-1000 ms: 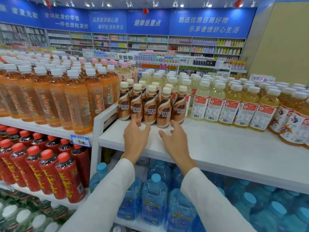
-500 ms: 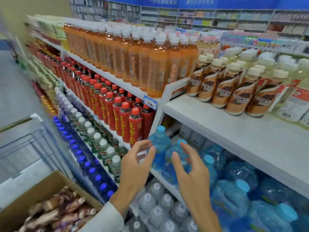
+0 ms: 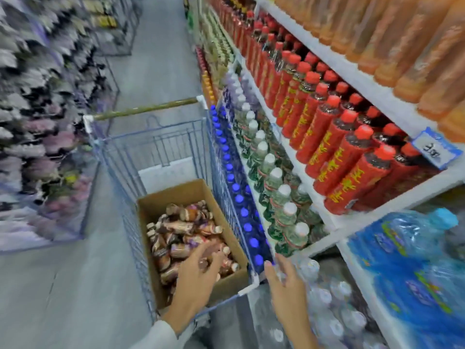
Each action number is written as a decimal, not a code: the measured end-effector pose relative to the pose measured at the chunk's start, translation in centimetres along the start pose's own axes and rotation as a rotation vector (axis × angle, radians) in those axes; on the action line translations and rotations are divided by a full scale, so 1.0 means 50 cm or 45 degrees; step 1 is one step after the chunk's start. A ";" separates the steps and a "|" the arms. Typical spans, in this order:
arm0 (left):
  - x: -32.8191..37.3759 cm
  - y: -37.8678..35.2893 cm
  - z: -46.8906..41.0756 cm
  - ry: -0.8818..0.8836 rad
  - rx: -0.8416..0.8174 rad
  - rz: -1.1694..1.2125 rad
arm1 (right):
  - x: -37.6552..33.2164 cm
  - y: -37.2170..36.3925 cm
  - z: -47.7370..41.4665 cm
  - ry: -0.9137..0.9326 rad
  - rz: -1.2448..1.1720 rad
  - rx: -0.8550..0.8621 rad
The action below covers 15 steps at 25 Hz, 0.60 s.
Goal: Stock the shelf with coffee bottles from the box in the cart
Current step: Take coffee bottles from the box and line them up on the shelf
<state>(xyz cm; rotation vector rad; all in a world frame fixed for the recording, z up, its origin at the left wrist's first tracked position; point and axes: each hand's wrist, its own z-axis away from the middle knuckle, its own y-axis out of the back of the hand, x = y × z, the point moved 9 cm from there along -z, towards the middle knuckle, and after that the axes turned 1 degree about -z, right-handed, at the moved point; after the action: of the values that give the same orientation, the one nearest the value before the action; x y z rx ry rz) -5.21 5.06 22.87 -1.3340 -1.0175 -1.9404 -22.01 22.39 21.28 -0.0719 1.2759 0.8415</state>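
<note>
Coffee bottles (image 3: pixel 187 238) are all lying jumbled in the box (image 3: pixel 173 195), which sits in the near end of the cart (image 3: pixel 156 144). Left hand (image 3: pixel 198 273) is over the pile with fingers spread, not gripping anything. Right hand (image 3: pixel 286 285) is loose and empty too, hanging just outside the cart's near corner, beside the low water bottles (image 3: pixel 329 306). The cart's wire side is parked tight against the shelf (image 3: pixel 377 96), right by the blue caps (image 3: pixel 239 197) and red bottles (image 3: pixel 327 137). Whole view is pretty blurry
</note>
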 end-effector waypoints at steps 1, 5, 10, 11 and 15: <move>-0.028 0.020 -0.013 0.047 0.018 -0.020 | 0.008 -0.030 -0.014 -0.044 0.023 -0.038; -0.127 0.081 -0.064 0.251 0.046 -0.043 | 0.017 -0.133 -0.063 -0.166 0.165 -0.172; -0.223 0.144 -0.099 0.469 0.104 -0.058 | 0.037 -0.223 -0.109 -0.275 0.256 -0.281; -0.237 0.152 -0.105 0.500 0.118 -0.049 | 0.046 -0.235 -0.114 -0.304 0.296 -0.296; -0.304 0.149 -0.172 0.713 0.153 0.065 | 0.065 -0.286 -0.139 -0.373 0.417 -0.405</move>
<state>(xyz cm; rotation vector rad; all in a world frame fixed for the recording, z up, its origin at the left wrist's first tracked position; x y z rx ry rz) 1.52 -5.73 8.78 -0.6763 -0.7917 -2.0088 -19.08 10.53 10.58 0.0084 0.8813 1.2846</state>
